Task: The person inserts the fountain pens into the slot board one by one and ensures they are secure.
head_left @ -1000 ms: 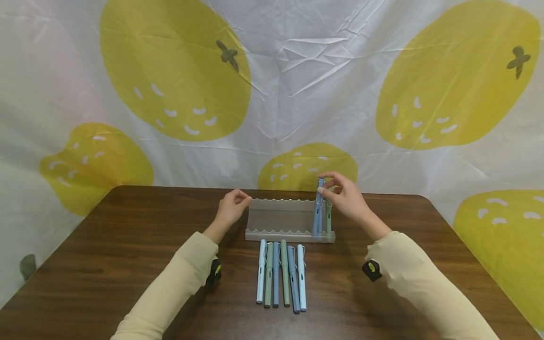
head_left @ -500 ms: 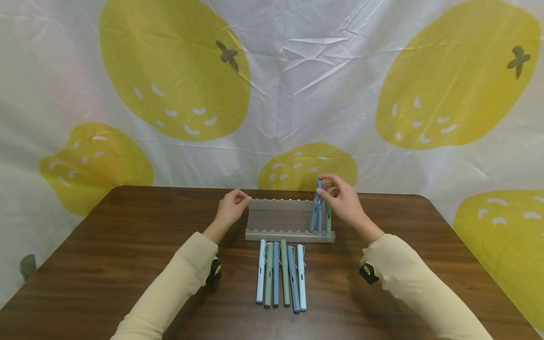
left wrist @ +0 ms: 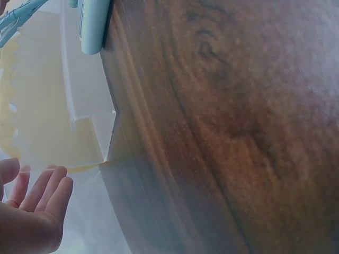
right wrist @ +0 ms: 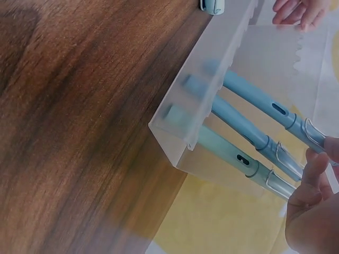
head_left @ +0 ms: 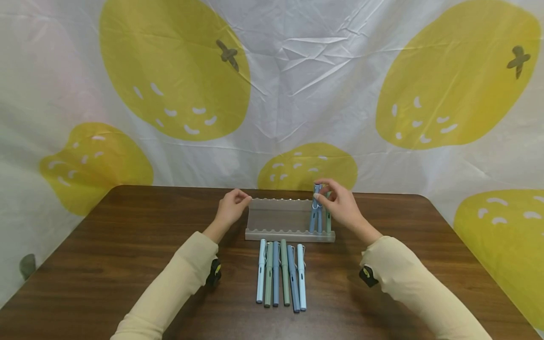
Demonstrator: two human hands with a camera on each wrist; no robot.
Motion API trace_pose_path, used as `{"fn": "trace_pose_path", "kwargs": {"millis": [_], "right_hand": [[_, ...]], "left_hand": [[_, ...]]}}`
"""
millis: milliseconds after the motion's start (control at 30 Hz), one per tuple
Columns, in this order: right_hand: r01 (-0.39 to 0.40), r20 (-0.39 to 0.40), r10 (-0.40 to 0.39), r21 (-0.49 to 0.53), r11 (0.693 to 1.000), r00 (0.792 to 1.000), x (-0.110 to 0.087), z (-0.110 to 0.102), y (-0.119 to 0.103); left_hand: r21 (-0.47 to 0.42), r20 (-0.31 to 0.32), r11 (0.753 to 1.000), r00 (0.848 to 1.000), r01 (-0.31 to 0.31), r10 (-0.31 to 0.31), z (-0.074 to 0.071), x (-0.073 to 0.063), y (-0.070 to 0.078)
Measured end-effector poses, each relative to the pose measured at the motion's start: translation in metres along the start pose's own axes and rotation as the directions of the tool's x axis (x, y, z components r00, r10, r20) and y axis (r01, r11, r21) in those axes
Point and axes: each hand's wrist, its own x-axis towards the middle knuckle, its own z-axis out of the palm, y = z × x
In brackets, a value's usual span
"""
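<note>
Head view: A person's right hand is pinching a blue pen near its clipped upper end, its lower end resting behind the notched near lip of a translucent rack. A second blue pen and a green pen are standing to its right. At far left, the left hand is pinching the rack's upper corner. The pen is looking light, stiff and perhaps slick, its cap probably offering the best hold; the rack is seeming light enough to slide. Six pens are lying nearer on a wood-grain table, while a creased, lemon-printed cloth is hanging behind.
</note>
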Motion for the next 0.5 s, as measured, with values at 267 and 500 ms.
{"fn": "trace_pose_path", "kwargs": {"millis": [267,500], "right_hand": [[-0.029,0.042,0.028,0.013,1.0,0.999,0.0006,0.0026,0.0011],[-0.022,0.034,0.022,0.013,1.0,0.999,0.0001,0.0037,0.0028]], "left_hand": [[0.004,0.005,1.0,1.0,-0.003,0.003,-0.0002,0.0004,-0.0008],[0.003,0.007,1.0,1.0,-0.003,0.003,-0.0002,0.0002,-0.0011]]}}
